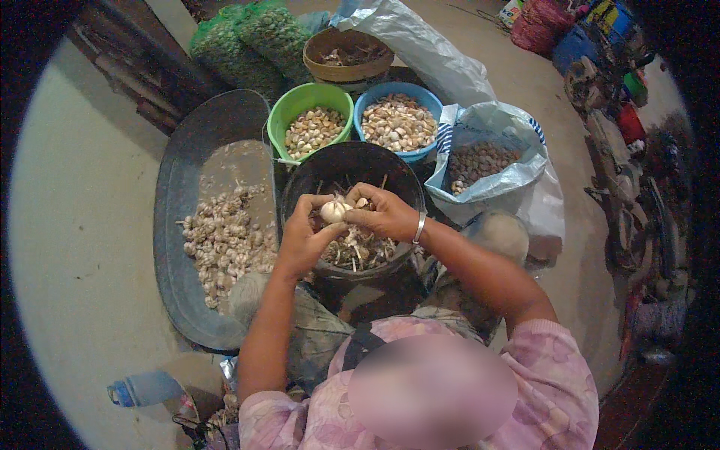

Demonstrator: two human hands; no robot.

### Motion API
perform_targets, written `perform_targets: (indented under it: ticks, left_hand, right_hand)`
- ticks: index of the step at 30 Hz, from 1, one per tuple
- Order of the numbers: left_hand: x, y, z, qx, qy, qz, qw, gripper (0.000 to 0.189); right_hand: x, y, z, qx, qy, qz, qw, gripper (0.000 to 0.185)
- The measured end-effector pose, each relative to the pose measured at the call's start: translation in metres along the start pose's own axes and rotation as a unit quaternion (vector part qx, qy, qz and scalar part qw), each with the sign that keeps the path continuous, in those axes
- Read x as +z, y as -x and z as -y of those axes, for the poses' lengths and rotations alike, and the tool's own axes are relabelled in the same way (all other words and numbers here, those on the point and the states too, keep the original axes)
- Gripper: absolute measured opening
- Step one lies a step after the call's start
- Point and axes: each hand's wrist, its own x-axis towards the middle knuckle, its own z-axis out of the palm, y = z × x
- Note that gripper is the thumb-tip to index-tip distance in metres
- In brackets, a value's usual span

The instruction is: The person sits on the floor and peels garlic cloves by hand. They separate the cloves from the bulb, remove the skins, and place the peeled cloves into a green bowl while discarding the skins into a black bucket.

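A pale garlic bulb is held between my two hands, over a dark bucket. The fingertips of my left hand grip it from the left. From the right, the fingers of my right hand pinch its side and top; a small clove shows near them. Below, the bucket holds dry stalks and skins. To the left, a large grey tub holds a heap of whole garlic bulbs.
Behind the bucket stand a green basin and a blue basin, both holding loose cloves. A white woven sack with dark contents stands open at right. Farther back are a round basket and green net sacks. A blue bottle lies lower left.
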Motion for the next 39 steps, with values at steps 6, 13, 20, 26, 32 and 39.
perform_targets:
  ticks: [6,13,20,26,32,39]
  left_hand:
    - [0.0,-0.001,-0.012,-0.027,0.018,0.03,0.999,0.043]
    - [0.003,-0.007,0.003,-0.04,0.188,-0.019,0.981,0.044]
    - [0.002,-0.012,0.007,-0.024,0.184,0.003,0.983,0.047]
    - [0.01,-0.019,0.004,0.012,0.099,-0.023,0.995,0.047]
    - [0.013,-0.011,-0.009,0.01,0.077,-0.002,0.997,0.051]
    - [0.014,-0.011,-0.001,0.097,-0.092,-0.03,0.991,0.056]
  right_hand:
    - [0.0,0.005,0.002,0.041,-0.097,0.024,0.994,0.027]
    - [-0.03,0.011,0.043,0.027,-0.028,-0.037,0.999,0.029]
    - [-0.181,0.034,0.034,0.144,0.669,-0.144,0.714,0.06]
    - [-0.101,0.009,0.018,-0.111,0.312,-0.178,0.927,0.032]
    - [-0.004,0.015,0.032,-0.105,0.148,-0.168,0.969,0.019]
    - [0.017,0.008,0.018,-0.178,0.233,-0.16,0.943,0.033]
